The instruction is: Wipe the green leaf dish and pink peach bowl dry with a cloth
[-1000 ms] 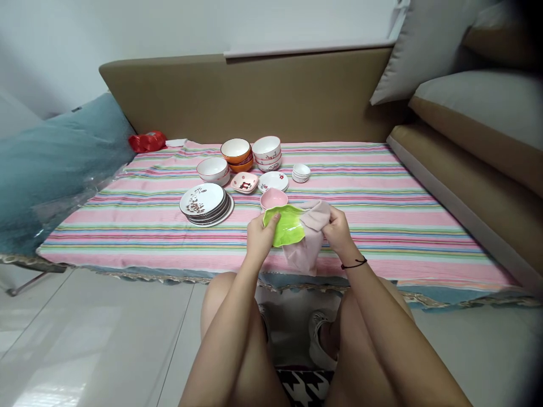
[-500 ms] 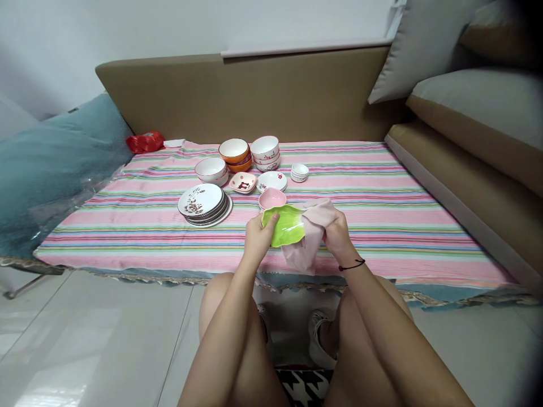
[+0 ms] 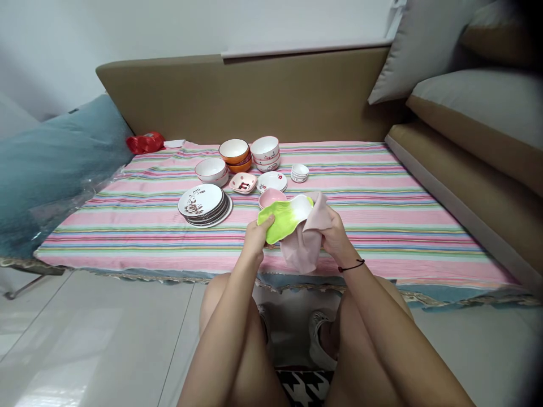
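As I follow along from afar on the head camera, my left hand [image 3: 255, 234] has the green-and-white dish [image 3: 278, 221] by its green end, thumb over the rim, and the dish is up in front of me, above the near part of the striped cloth [image 3: 382, 198] on the sofa. Over on the other side, my right hand [image 3: 336, 230] is gripping a pale pink cloth [image 3: 302, 251], one fold lapping against the dish's white end, the rest hanging below. Right behind the dish, partly hidden by it, sits a pink bowl [image 3: 270, 197]; off to the left, there's a stack of plates [image 3: 201, 200], the top one flower-patterned. Farther back, orange bowls [image 3: 235, 151] stand beside stacked white bowls [image 3: 265, 151], with small white dishes [image 3: 300, 173] apart on the right.
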Demonstrator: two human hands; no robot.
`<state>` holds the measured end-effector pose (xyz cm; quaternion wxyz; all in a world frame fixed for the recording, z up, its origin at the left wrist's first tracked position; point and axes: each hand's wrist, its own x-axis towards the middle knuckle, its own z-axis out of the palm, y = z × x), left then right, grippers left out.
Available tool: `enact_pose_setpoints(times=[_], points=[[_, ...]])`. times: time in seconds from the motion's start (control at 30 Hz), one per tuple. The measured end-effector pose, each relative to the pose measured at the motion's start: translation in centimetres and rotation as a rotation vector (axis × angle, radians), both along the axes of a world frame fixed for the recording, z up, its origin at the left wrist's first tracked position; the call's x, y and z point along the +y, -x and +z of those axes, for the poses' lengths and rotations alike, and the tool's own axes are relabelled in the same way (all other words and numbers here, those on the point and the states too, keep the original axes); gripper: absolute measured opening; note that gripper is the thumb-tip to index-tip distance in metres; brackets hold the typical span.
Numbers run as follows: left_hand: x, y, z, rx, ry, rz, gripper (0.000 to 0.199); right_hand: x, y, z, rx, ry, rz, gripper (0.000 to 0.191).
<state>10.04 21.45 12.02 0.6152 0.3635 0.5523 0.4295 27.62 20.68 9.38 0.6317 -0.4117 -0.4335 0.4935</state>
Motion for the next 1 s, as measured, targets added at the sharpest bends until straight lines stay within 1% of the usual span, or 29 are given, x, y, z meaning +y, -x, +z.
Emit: enact_pose_setpoints(times=[0.1, 0.2, 0.27, 0.33, 0.43, 0.5, 0.53, 0.6, 0.77, 0.83, 0.9, 1.0], points=[[-0.3, -0.3, 0.2, -0.102, 0.091, -0.101, 0.025, -0.2, 0.8, -0.5, -0.051, -0.028, 0.052, 0.055], [-0.4, -0.4, 0.2, -0.168, 0.160, -0.174, 0.024, -0.3, 1.3, -1.0, -0.056, -0.052, 0.086, 0.052], [-0.5, -0.4, 0.2, -0.182, 0.192, -0.206, 0.024, -0.3, 1.4, -1.1, -0.055, -0.043, 0.082, 0.048], [-0.4, -0.4, 0.3, -0.185, 0.207, -0.239, 0.024, -0.1, 1.2, -1.0, -0.042, -0.007, 0.038, 0.042], [-0.3, -0.4, 0.0, -0.203, 0.222, -0.280, 0.023, 0.2, 0.6, -0.9, 0.050, 0.031, -0.118, 0.039], [-0.3, -0.5, -0.2, -0.216, 0.213, -0.278, 0.021, 0.4, 0.3, -0.9, 0.108, 0.023, -0.205, 0.039], [-0.3, -0.5, -0.3, -0.220, 0.209, -0.273, 0.021, 0.4, 0.2, -0.9, 0.119, 0.018, -0.220, 0.039], [-0.3, -0.6, -0.3, -0.225, 0.215, -0.272, 0.022, 0.3, 0.1, -1.0, 0.086, 0.005, -0.190, 0.038], [-0.5, -0.6, 0.0, -0.239, 0.216, -0.251, 0.028, -0.1, 0.8, -1.1, -0.126, -0.061, 0.019, 0.039], [-0.5, -0.7, 0.1, -0.241, 0.206, -0.250, 0.027, 0.0, 0.9, -1.2, -0.133, -0.079, 0.030, 0.043], [-0.6, -0.9, 0.0, -0.228, 0.203, -0.262, 0.027, 0.2, 1.0, -1.3, -0.090, -0.079, 0.013, 0.047], [-0.8, -1.3, -0.1, -0.221, 0.199, -0.281, 0.027, 0.4, 1.1, -1.5, 0.007, -0.033, -0.046, 0.049]])
